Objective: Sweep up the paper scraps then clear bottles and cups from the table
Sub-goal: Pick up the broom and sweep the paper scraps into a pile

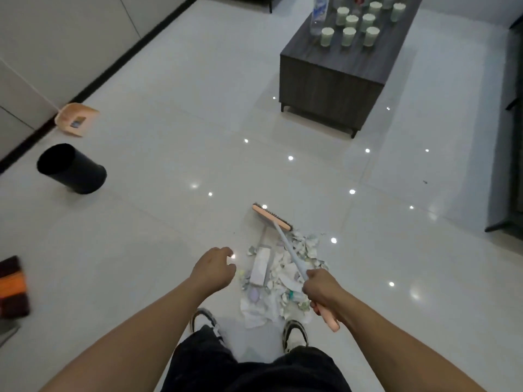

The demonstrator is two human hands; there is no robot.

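White paper scraps (280, 281): one loose heap on the glossy tile floor (169, 137), just ahead of the person's shoes, with a few stray bits at its far right fringe.

Broom (273, 217): salmon head, pale shaft, salmon grip. The head rests on the floor at the far edge of the heap, bristles touching the outermost scraps.

Right hand (321, 288): fist closed around the broom shaft, just above the grip end.

Left hand (213, 268): empty, fingers loosely curled, hovering over bare floor just left of the heap.

Dustpan (76, 118): salmon, long-handled, leaning at the wall's dark skirting, well apart from the heap.

Black bin (70, 168): upright on the floor near the dustpan.

Dark wood table (331, 77): carries pale green cups (348, 35) in rows across its top and a clear bottle (318, 15) at its left edge. Nothing there looks cleared.

Step in hand, as I judge it: gathering the scraps. To do it well, draw the head toward the feet in short, low strokes with the bristles flat, so light paper does not flick away. Catch the right-hand strays first. The free hand would steady the shaft better higher up. The dustpan must be fetched before any lifting.
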